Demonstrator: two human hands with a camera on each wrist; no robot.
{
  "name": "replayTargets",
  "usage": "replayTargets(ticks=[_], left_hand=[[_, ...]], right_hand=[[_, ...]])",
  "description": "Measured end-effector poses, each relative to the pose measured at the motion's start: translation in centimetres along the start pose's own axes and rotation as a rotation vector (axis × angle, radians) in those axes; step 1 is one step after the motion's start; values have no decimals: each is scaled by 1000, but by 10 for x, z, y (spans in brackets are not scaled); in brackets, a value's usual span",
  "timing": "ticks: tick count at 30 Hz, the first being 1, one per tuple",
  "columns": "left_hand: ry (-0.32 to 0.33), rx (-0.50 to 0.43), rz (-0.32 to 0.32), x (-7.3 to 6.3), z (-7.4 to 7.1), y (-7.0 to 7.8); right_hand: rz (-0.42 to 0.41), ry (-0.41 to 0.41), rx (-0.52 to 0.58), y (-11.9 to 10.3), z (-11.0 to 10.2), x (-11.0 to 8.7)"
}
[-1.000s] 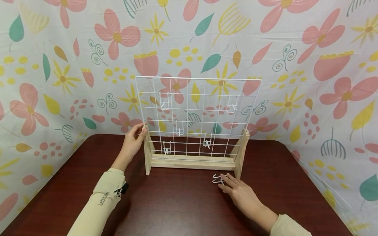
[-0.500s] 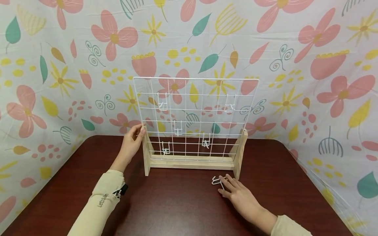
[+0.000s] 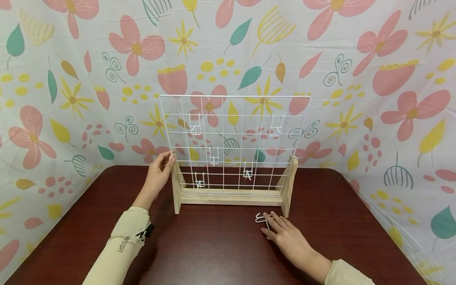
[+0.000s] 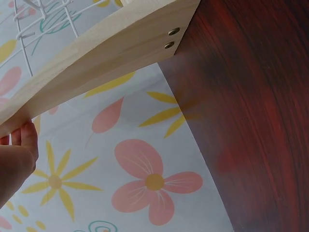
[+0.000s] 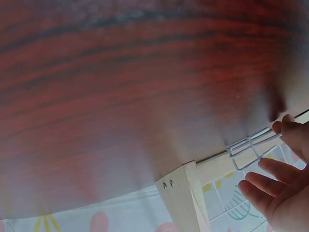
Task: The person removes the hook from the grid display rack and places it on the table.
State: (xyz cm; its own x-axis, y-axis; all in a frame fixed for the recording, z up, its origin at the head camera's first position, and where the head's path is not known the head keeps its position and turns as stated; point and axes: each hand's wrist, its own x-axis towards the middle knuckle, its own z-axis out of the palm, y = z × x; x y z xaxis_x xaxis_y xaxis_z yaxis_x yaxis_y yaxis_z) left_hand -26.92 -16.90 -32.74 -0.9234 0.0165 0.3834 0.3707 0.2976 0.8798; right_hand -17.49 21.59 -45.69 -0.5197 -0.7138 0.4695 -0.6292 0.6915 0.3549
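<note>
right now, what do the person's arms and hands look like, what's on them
Both arms wear cream sleeves: the left sleeve has dark lettering and a small black device near the cuff; the right sleeve shows no marking. The left hand and right hand are gloveless.

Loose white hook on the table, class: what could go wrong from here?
The right hand isn't closed round the loose hook, so it might skid when pinched. The left hand holds the wooden post; a tug could shift the rack and perhaps jolt the hooks on its grid.
</note>
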Motion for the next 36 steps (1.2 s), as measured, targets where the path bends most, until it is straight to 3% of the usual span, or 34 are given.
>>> replayTargets(ticks=[7,16,29,36], left_hand=[[6,0,0,3,0,-6],[18,-5,17,16,0,-39],[32,12,17,14,1,-41],[7,-23,8,12,0,-32]], right_hand=[[-16,34,-14,2,4,-1],[-8,28,-10,0,2,-1],[-9,15,-10,-2,0,0],[-16,78,61,-2,-7,5]])
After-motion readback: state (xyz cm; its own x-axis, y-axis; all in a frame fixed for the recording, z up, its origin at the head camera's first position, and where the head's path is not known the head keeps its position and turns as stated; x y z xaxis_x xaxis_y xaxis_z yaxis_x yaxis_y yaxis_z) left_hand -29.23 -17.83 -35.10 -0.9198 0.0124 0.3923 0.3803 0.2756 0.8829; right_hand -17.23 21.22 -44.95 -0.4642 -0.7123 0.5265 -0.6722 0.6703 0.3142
